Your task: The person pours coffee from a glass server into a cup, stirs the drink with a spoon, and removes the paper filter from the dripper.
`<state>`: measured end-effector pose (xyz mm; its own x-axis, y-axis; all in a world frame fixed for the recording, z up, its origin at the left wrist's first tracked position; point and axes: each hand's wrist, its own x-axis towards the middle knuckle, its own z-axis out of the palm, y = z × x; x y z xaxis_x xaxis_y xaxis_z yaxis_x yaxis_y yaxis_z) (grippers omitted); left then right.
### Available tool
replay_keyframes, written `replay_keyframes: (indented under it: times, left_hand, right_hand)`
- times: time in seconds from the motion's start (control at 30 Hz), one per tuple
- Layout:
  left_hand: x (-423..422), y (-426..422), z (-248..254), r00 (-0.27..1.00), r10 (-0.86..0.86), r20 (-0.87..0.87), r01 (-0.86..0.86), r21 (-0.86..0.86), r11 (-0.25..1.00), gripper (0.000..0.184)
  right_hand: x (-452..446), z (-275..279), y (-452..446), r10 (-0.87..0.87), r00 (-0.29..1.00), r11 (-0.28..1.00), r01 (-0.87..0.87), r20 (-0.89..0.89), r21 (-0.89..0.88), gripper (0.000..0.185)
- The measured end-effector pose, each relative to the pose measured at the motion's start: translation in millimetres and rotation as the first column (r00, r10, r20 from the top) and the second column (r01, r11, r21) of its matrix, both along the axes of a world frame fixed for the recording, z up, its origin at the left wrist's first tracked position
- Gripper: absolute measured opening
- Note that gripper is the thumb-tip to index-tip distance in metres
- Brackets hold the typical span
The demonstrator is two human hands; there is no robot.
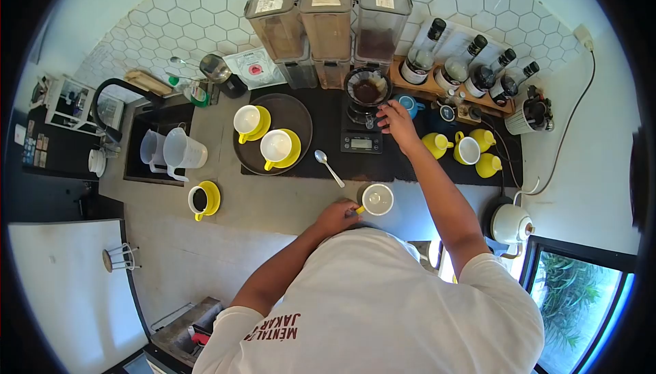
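Observation:
My left hand (336, 217) is closed at the handle of a yellow cup with a white inside (378, 199), at the counter's front edge. My right hand (397, 122) reaches forward beside a coffee dripper (367, 88), its fingers apart near the rim; whether they touch it I cannot tell. Brown wet grounds lie in the paper filter. Under the dripper is a glass server, mostly hidden, on a black scale (361, 143). A spoon (329, 168) rests on the counter left of the scale.
A round tray (305, 111) carries two yellow cups on saucers. A filled cup (200, 200) stands left, near plastic jugs (184, 152) at the sink (139, 169). Several yellow cups (467, 150) stand right, below bottles (417, 63) on a wooden shelf. A kettle (511, 224) is far right.

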<state>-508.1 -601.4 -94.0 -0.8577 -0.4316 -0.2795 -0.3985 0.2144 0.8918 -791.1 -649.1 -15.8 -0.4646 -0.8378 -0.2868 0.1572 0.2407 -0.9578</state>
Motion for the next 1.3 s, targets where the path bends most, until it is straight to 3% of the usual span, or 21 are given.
replay_keyframes:
  times: [0.1, 0.17, 0.5, 0.6, 0.73, 0.83, 0.97, 1.03, 1.13, 1.3]
  left_hand:
    - [0.5, -0.3, -0.7, 0.999, -0.032, 0.014, 0.032, 0.012, 0.999, 0.035]
    - [-0.4, -0.5, 0.1, 0.999, -0.039, 0.01, 0.039, 0.011, 0.999, 0.034]
    - [-1.7, -3.7, 1.7, 0.999, -0.047, -0.01, 0.048, 0.011, 0.999, 0.027]
    - [-1.0, -2.8, -2.3, 0.999, -0.047, -0.001, 0.047, 0.024, 0.999, 0.024]
    - [-0.7, -4.5, -1.9, 0.998, -0.049, -0.031, 0.051, 0.066, 0.997, 0.022]
    - [-1.0, -4.2, -2.3, 0.998, -0.048, -0.027, 0.05, 0.09, 0.995, 0.023]
    - [-0.6, -2.8, -1.6, 0.999, -0.041, -0.014, 0.042, 0.085, 0.995, 0.023]
    - [-0.3, -2.0, 1.8, 0.999, -0.04, -0.01, 0.041, 0.079, 0.996, 0.023]
    - [0.4, -0.3, 0.1, 1.0, -0.022, -0.004, 0.022, 0.124, 0.992, 0.022]
    - [3.1, 1.9, -11.0, 0.998, 0.014, -0.065, -0.008, 0.089, 0.996, 0.024]
  right_hand:
    - [-1.6, -6.6, -2.6, 0.027, 0.997, 0.999, -0.03, 0.074, 0.035, 0.018]
    - [1.0, -12.2, -5.3, -0.029, 0.984, 0.997, 0.041, 0.177, -0.066, 0.016]
    - [2.3, -22.9, -8.2, -0.065, 0.986, 0.951, 0.108, 0.153, -0.29, 0.02]
    - [-5.2, -11.9, 4.2, 0.033, 0.994, 0.935, 0.005, 0.101, -0.356, 0.022]
    - [7.4, 24.2, 46.0, 0.021, 0.991, 0.946, 0.023, 0.132, -0.322, 0.021]
    - [17.5, 33.5, 85.9, 0.104, 0.99, 0.958, -0.075, 0.092, -0.277, 0.024]
    - [35.7, 13.8, 141.6, 0.143, 0.983, 0.977, -0.122, 0.117, -0.174, 0.028]
    - [45.8, 5.7, 165.2, 0.229, 0.973, 0.96, -0.219, 0.033, -0.175, 0.028]
    - [71.7, 12.2, 185.3, 0.145, 0.988, 0.983, -0.137, 0.057, -0.122, 0.026]
    - [86.3, -4.7, 205.2, 0.16, 0.986, 0.981, -0.153, 0.051, -0.122, 0.024]
